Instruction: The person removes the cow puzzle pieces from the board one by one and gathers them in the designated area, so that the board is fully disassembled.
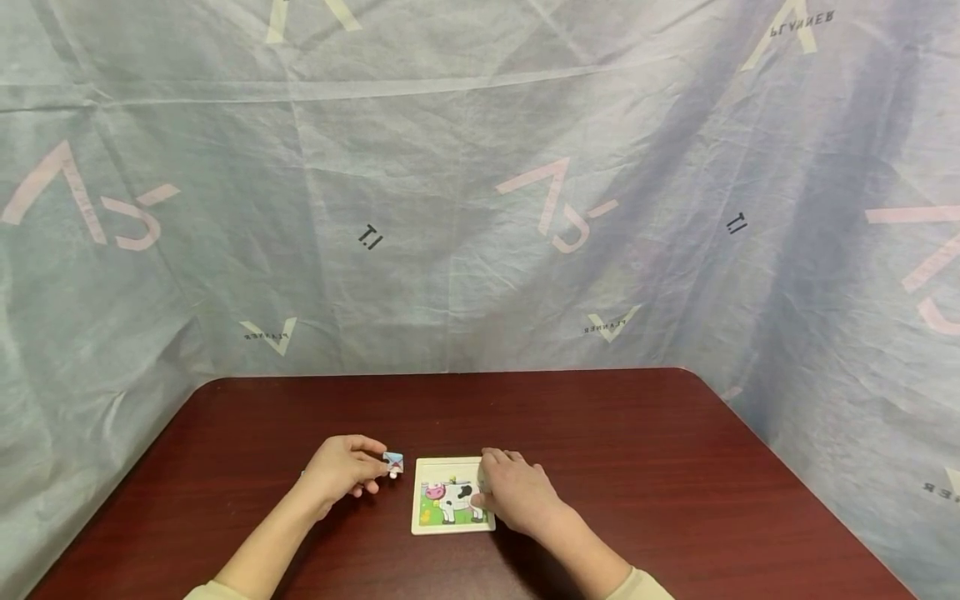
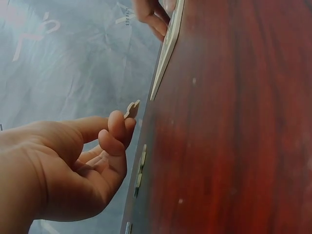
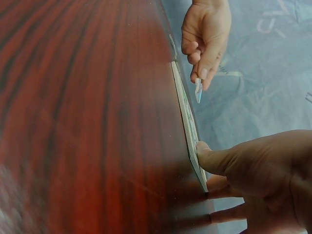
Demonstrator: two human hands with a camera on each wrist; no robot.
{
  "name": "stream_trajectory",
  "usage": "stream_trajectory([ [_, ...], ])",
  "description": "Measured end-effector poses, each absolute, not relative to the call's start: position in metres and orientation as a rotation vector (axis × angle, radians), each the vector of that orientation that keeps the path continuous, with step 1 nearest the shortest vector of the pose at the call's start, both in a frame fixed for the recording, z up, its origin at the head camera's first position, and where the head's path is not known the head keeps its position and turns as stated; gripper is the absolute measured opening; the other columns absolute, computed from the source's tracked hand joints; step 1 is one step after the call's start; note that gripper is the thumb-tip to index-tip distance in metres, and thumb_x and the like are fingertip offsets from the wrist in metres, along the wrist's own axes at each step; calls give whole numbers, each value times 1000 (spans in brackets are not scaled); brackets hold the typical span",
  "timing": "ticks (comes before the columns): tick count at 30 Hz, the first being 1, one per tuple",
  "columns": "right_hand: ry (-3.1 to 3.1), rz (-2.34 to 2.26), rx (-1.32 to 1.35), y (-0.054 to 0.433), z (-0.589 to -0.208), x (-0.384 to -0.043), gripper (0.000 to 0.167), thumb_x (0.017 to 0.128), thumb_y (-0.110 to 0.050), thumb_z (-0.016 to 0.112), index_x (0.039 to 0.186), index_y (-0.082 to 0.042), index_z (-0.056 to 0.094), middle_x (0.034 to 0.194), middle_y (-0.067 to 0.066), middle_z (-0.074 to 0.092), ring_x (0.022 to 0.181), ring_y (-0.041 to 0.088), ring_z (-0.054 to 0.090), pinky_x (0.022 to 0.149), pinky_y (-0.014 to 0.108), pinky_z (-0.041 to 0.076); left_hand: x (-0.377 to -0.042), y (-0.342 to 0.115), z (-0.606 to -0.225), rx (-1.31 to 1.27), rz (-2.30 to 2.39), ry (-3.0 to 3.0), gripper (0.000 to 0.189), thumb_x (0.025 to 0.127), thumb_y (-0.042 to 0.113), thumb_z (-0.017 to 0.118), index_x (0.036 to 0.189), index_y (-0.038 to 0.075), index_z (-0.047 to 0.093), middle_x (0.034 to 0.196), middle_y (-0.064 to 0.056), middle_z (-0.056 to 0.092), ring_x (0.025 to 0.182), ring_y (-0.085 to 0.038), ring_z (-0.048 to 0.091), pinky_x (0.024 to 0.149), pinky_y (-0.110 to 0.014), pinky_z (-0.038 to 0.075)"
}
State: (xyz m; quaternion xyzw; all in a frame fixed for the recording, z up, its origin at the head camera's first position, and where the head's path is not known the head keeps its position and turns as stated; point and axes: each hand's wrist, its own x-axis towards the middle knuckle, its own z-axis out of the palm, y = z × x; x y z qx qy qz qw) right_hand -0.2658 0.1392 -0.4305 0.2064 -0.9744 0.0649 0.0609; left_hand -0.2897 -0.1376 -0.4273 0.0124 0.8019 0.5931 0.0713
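Observation:
In the head view my left hand [image 1: 347,471] pinches a small jigsaw piece [image 1: 393,462] with light blue and red printing, held left of the puzzle board. The left wrist view shows this piece [image 2: 131,109] edge-on between thumb and fingertips, above the table. A square cow puzzle board [image 1: 452,530] with a pale frame lies flat; its upper part looks pale, without picture. My right hand [image 1: 519,490] holds the board's right side, the thumb [image 3: 207,155] on top and the other fingers along the edge. That hand covers the board's right part.
A dark red wooden table [image 1: 637,450] carries everything. Several thin loose pieces [image 2: 142,163] lie on it near the left hand, mostly hidden by that hand in the head view. A grey printed cloth [image 1: 450,208] hangs behind and at both sides.

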Motion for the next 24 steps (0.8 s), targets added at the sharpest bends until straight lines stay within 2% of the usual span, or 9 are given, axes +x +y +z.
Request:
stream_trajectory([
  [8,-2947,211,623,138,-430,-265,62,88,-37,78,133,1,58,135,14,61,121,37,59,84,61,52,-289,-142,-431,69,1736,2408,32,85,-3,73,115,-9,65,85,-13,74,56,-16,62,49,-23,44],
  [18,-2950,206,609,138,-431,-267,60,88,-38,79,131,-1,59,135,13,61,121,36,59,84,60,51,-288,-144,-431,158,1741,2389,34,86,-5,71,118,-14,60,87,-13,73,58,-15,62,49,-22,43],
  [24,-2951,193,608,138,-432,-267,62,88,-39,78,133,-1,58,135,13,61,121,36,59,84,60,52,-287,-142,-430,160,1714,2446,30,85,-3,73,113,-11,64,86,-10,71,58,-16,59,48,-23,43],
])
